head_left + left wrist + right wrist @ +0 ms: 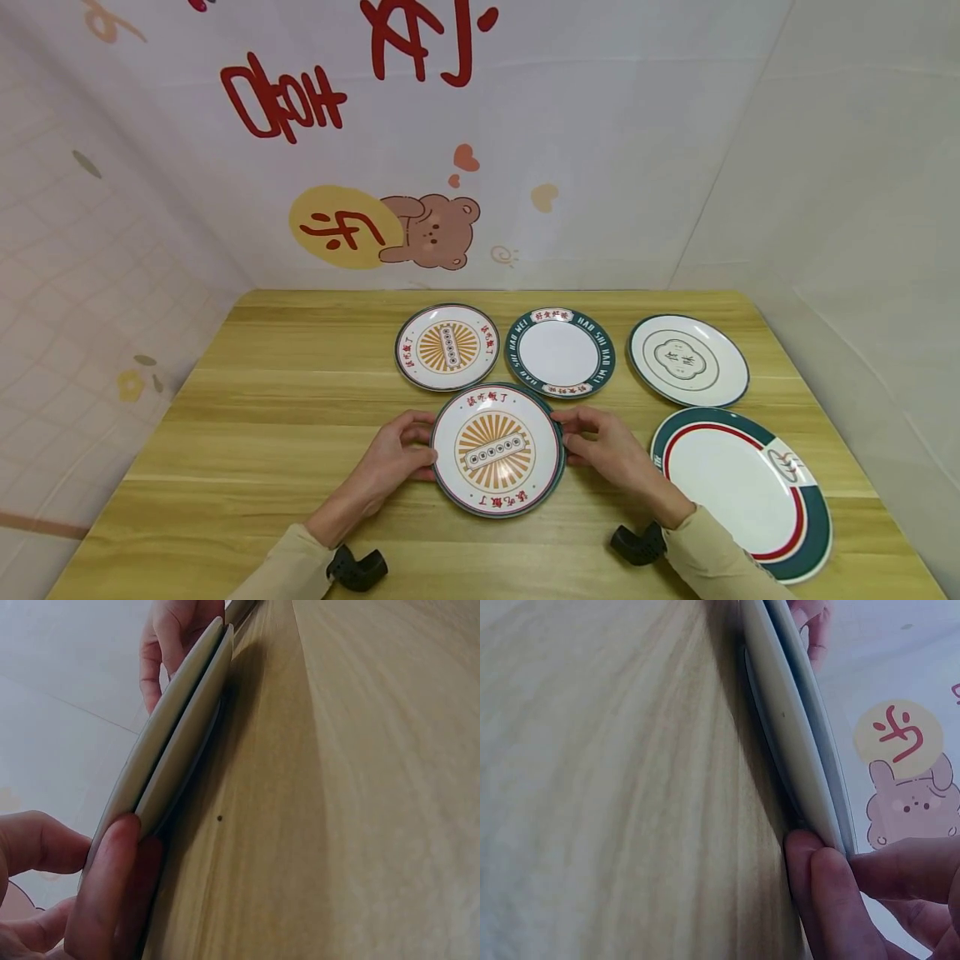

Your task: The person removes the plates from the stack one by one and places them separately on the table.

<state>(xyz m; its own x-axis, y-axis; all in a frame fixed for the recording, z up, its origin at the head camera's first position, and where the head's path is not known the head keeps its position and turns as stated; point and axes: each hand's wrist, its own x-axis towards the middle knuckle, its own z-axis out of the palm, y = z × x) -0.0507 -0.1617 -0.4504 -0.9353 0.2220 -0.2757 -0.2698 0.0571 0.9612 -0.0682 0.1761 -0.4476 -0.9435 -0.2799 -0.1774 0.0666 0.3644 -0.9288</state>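
In the head view, a round white plate (497,450) with an orange sunburst and red characters is at the front middle of the table. Both wrist views show a second plate (184,742) stacked right under it, and a dark green rim peeks out along the right in the head view. My left hand (395,452) pinches the stack's left edge, thumb on top and fingers at the side and below. At the opposite edge, my right hand (606,447) grips the stack the same way. The stack sits close over the wood, casting a shadow.
Behind the stack are a smaller sunburst plate (408,337) and a green-rimmed plate (558,354). Further right lies a white plate with a green emblem (720,358). A large oval plate (735,492) lies beside my right forearm. A white printed backdrop (570,133) borders the wooden table (285,417).
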